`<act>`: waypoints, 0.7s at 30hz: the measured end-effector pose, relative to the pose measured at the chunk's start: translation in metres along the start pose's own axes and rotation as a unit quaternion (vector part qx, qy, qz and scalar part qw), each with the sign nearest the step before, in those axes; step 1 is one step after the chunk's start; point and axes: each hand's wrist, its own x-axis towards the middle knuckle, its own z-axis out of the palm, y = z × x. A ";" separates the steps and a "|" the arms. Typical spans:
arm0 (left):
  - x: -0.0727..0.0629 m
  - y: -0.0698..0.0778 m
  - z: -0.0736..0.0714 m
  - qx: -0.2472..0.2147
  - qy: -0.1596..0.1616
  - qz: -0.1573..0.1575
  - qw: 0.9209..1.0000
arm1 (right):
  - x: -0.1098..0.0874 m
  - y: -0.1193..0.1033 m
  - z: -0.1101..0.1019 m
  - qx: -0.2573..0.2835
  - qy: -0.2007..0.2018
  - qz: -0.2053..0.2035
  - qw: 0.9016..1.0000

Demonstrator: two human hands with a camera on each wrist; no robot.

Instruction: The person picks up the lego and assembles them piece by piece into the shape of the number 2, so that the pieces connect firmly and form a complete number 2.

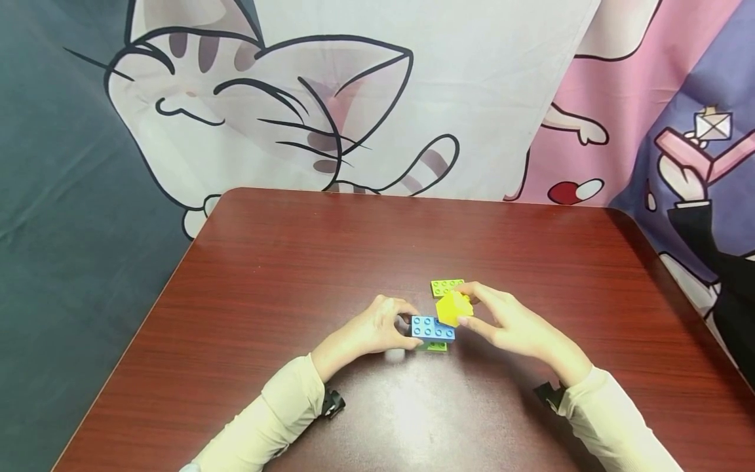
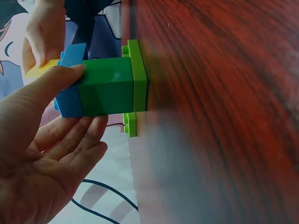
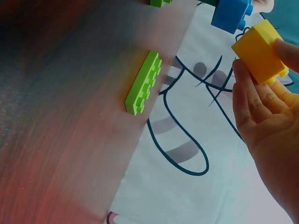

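Observation:
A blue building brick point(image 1: 432, 330) sits on a green brick point(image 2: 107, 86), which stands on a thin lime green plate point(image 2: 139, 77) on the table. My left hand point(image 1: 377, 326) grips this stack at the blue brick, thumb on one side and fingers on the other. Between thumb and fingers, my right hand point(image 1: 507, 321) holds a yellow brick point(image 3: 260, 51) just above the right part of the blue brick. The right wrist view shows a gap between yellow and blue; the yellow brick is tilted in the head view.
Another lime green plate point(image 1: 446, 286) with studs up lies on the table behind the stack. The reddish-brown wooden table point(image 1: 283, 255) ends at its back edge before a hanging cloth point(image 1: 489, 85) with cartoon animals.

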 end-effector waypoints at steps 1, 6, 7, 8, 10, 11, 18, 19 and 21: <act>0.000 0.000 0.000 0.001 0.001 0.000 1.000 | -0.001 -0.001 0.000 0.000 0.001 -0.004 1.000; -0.001 0.001 0.000 0.005 0.003 0.003 1.000 | -0.005 -0.003 0.002 0.011 -0.002 -0.022 1.000; -0.001 0.001 0.000 0.006 0.004 0.004 1.000 | -0.005 -0.003 0.002 0.013 -0.003 -0.024 1.000; -0.001 0.001 0.000 0.007 0.004 0.006 1.000 | -0.005 -0.003 0.002 0.015 -0.003 -0.027 1.000; -0.001 0.001 -0.001 0.007 0.006 0.007 1.000 | -0.005 -0.004 0.003 0.015 -0.003 -0.035 0.999; -0.001 0.001 0.000 0.008 0.007 0.008 1.000 | -0.005 -0.004 0.003 0.014 -0.003 -0.037 0.999; -0.001 0.000 0.001 0.020 0.011 0.006 1.000 | -0.004 -0.009 0.002 -0.028 -0.009 -0.043 0.999; -0.002 0.000 0.000 0.020 0.011 0.006 1.000 | -0.004 -0.010 0.002 -0.036 -0.008 -0.044 0.998; -0.002 0.000 0.000 0.019 0.013 0.009 1.000 | -0.003 -0.011 0.002 -0.050 -0.007 -0.047 0.998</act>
